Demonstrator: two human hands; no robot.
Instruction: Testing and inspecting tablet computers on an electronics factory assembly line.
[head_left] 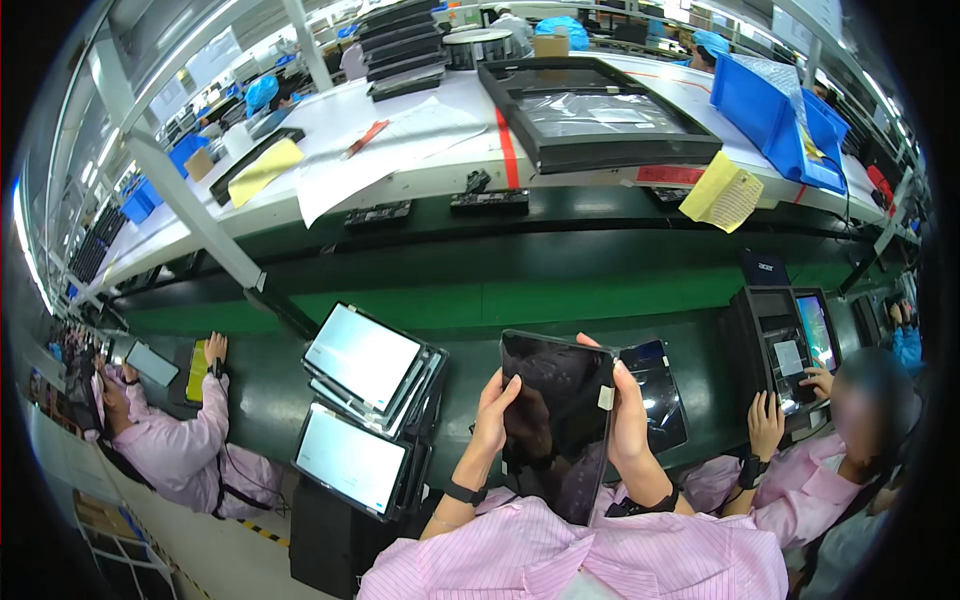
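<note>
I hold a dark glossy tablet (553,420) upright in front of my chest, its black screen facing me. My left hand (493,408) grips its left edge and my right hand (627,410) grips its right edge, the thumb beside a small white sticker. Behind the tablet, a second dark tablet (655,385) lies on the green conveyor belt (560,290). To my left, two stacks of trays topped by white-screened tablets (362,355) (350,458) rest on the belt.
A person in pink (165,440) works on the left, another person (850,440) on the right handles devices in black trays (785,350). Above the belt, a white shelf (420,140) carries black trays, a blue bin (775,115) and yellow paper (722,192).
</note>
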